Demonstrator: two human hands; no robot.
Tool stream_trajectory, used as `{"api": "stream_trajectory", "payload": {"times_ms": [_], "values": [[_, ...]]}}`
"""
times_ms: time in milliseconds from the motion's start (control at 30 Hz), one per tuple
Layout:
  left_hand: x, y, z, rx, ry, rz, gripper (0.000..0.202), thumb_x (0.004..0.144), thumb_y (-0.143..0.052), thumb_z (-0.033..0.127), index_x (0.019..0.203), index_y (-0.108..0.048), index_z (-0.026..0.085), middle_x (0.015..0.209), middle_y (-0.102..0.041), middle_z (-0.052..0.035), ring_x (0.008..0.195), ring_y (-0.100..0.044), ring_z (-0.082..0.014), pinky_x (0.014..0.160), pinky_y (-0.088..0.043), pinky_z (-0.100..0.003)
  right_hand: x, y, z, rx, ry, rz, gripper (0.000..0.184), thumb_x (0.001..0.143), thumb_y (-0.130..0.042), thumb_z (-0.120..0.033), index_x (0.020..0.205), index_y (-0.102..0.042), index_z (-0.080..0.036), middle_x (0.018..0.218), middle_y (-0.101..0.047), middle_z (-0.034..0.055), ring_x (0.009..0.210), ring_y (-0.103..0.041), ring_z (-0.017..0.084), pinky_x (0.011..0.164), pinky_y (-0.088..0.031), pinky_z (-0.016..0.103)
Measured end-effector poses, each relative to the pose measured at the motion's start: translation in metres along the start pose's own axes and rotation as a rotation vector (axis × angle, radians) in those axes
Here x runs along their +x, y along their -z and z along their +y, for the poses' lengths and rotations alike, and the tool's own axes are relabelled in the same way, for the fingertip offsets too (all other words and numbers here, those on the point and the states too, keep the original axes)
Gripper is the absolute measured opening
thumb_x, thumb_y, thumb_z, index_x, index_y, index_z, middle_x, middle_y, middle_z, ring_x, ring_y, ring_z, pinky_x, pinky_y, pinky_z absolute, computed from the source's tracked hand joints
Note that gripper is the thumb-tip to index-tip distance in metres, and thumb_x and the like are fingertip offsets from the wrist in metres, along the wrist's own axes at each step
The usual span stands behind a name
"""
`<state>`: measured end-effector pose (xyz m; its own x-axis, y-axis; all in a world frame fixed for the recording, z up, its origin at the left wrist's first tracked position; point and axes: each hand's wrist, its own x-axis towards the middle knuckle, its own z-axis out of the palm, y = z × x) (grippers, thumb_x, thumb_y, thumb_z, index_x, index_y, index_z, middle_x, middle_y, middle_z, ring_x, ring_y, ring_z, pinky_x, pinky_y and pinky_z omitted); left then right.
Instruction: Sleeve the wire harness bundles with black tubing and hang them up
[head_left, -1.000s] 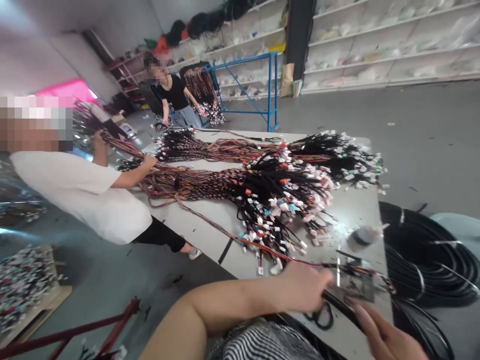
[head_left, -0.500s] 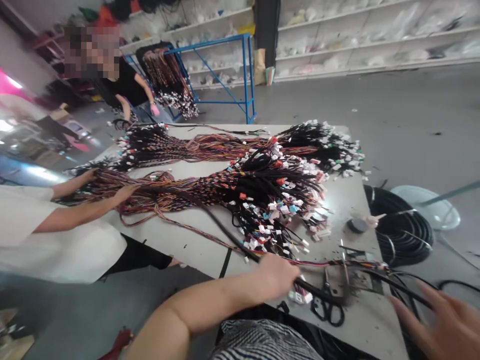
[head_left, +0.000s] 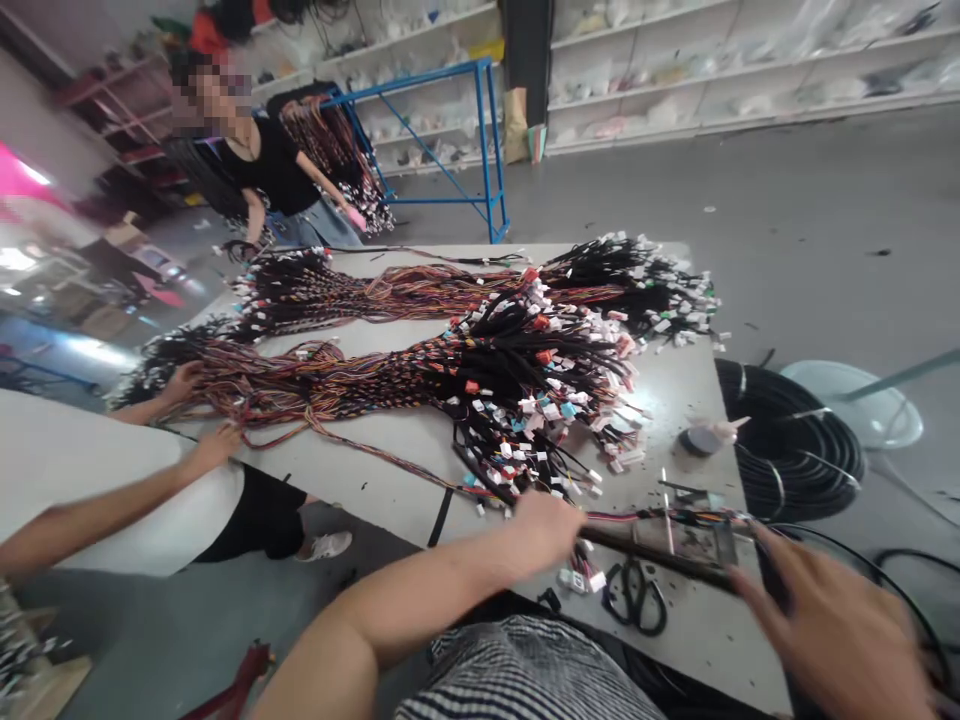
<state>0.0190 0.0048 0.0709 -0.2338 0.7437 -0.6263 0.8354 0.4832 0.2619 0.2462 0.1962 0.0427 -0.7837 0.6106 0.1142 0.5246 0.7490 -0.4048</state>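
Observation:
My left hand (head_left: pixel 546 532) is closed around a black tube (head_left: pixel 652 552), which runs right, low over the table's near edge. My right hand (head_left: pixel 840 610), somewhat blurred, has its thumb and fingers closed on the tube's right end. Just behind the tube, a thin bundle of coloured wires (head_left: pixel 622 516) lies roughly parallel, its right end near my right fingertips. It passes a small metal fixture (head_left: pixel 669 515) with upright pins. Black-handled scissors (head_left: pixel 636 600) lie in front of the tube. Some white connectors (head_left: pixel 581 580) on short wires rest beside my left hand.
Large wire harness bundles (head_left: pixel 390 375) with many connectors cover the table (head_left: pixel 390 455). A co-worker in white (head_left: pixel 120 480) handles the left end; another person (head_left: pixel 277 170) stands behind. A coil of black tubing (head_left: pixel 795 440), a pale basin (head_left: pixel 862 400) and a small bottle (head_left: pixel 709 437) are at right.
My right hand has moved left and closed on the black tube's end. The tube now lies straight between my hands. The white-clad co-worker's nearer hand has shifted left along the harness.

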Motion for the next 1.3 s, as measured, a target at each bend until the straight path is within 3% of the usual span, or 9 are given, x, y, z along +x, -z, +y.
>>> {"api": "stream_trajectory", "payload": {"times_ms": [100,167,300,467,700,800,900,1100,1300], "values": [[0.014,-0.003,0.042,-0.067,-0.168,0.059,0.028,0.083,-0.054,0.027,0.108,-0.062,0.017,0.096,-0.070,-0.0130,0.087,-0.068,-0.0309,0.072,-0.055,-0.041,0.001,-0.021,-0.049,0.171,0.064,-0.254,0.063,0.084,-0.041,-0.066,0.126,-0.061,-0.024,0.095,-0.071,0.0086,0.085,-0.069,0.029,0.069,-0.056,0.038],[0.018,-0.004,0.039,-0.110,-0.138,0.120,0.028,0.083,-0.055,0.029,0.108,-0.060,0.019,0.095,-0.070,-0.0111,0.088,-0.068,-0.0293,0.073,-0.055,-0.039,-0.003,-0.025,-0.048,0.242,0.020,-0.359,0.055,0.087,-0.041,-0.064,0.121,-0.065,-0.028,0.089,-0.073,0.0044,0.078,-0.070,0.025,0.063,-0.056,0.030],[0.020,-0.008,0.009,-0.089,0.031,0.123,0.021,0.084,-0.050,0.026,0.100,-0.063,0.021,0.096,-0.071,-0.0093,0.092,-0.068,-0.0296,0.076,-0.053,-0.039,-0.008,-0.020,-0.012,0.236,0.060,-0.334,0.044,0.086,-0.048,-0.063,0.098,-0.073,-0.028,0.088,-0.073,0.0028,0.078,-0.071,0.024,0.063,-0.056,0.027],[0.033,-0.019,0.024,-0.218,-0.075,0.167,0.022,0.081,-0.055,0.025,0.100,-0.065,0.023,0.089,-0.070,-0.0067,0.088,-0.067,-0.0274,0.078,-0.050,-0.036,-0.005,-0.033,-0.025,0.248,0.236,-0.279,0.039,0.097,-0.041,-0.046,0.116,-0.066,-0.024,0.102,-0.072,0.0040,0.082,-0.071,0.019,0.068,-0.056,0.026],[0.036,-0.023,-0.002,-1.268,-0.195,-0.095,0.072,0.070,-0.075,0.037,0.134,-0.046,0.022,0.102,-0.062,-0.0065,0.085,-0.061,-0.0177,0.062,-0.046,-0.023,-0.008,-0.025,-0.001,0.257,0.161,-0.165,0.039,0.098,-0.044,-0.047,0.117,-0.066,-0.021,0.095,-0.071,0.0059,0.080,-0.069,0.017,0.070,-0.054,0.024],[0.041,-0.029,0.004,-1.447,-0.213,-0.051,0.069,0.071,-0.075,0.044,0.131,-0.049,0.021,0.092,-0.060,-0.0039,0.068,-0.057,-0.0120,0.053,-0.042,-0.021,-0.015,-0.026,0.004,0.292,0.106,-0.161,0.041,0.097,-0.045,-0.048,0.118,-0.067,-0.021,0.087,-0.070,0.0060,0.072,-0.066,0.016,0.068,-0.053,0.024],[0.047,-0.033,0.024,-1.410,-0.206,0.040,0.048,0.079,-0.067,0.051,0.111,-0.062,0.015,0.069,-0.053,0.0014,0.052,-0.047,-0.0081,0.050,-0.041,-0.021,-0.018,-0.030,0.000,0.381,0.029,-0.180,0.041,0.094,-0.050,-0.050,0.118,-0.068,-0.021,0.086,-0.068,0.0062,0.072,-0.065,0.016,0.069,-0.052,0.025],[0.060,-0.024,0.046,-1.061,-0.447,0.182,0.028,0.083,-0.066,0.040,0.099,-0.072,0.018,0.089,-0.062,-0.0048,0.075,-0.057,-0.0125,0.061,-0.045,-0.021,-0.013,-0.025,-0.002,0.661,-0.048,-0.261,0.032,0.092,-0.058,-0.046,0.107,-0.071,-0.021,0.088,-0.068,0.0059,0.080,-0.064,0.017,0.075,-0.051,0.026],[0.083,-0.021,0.054,-0.933,-0.370,0.071,0.032,0.083,-0.064,0.039,0.106,-0.071,0.018,0.083,-0.066,-0.0025,0.066,-0.056,-0.0118,0.060,-0.045,-0.022,-0.015,-0.027,0.015,0.554,-0.043,-0.168,0.040,0.095,-0.051,-0.049,0.118,-0.067,-0.020,0.090,-0.067,0.0068,0.078,-0.064,0.016,0.072,-0.051,0.025]]}}
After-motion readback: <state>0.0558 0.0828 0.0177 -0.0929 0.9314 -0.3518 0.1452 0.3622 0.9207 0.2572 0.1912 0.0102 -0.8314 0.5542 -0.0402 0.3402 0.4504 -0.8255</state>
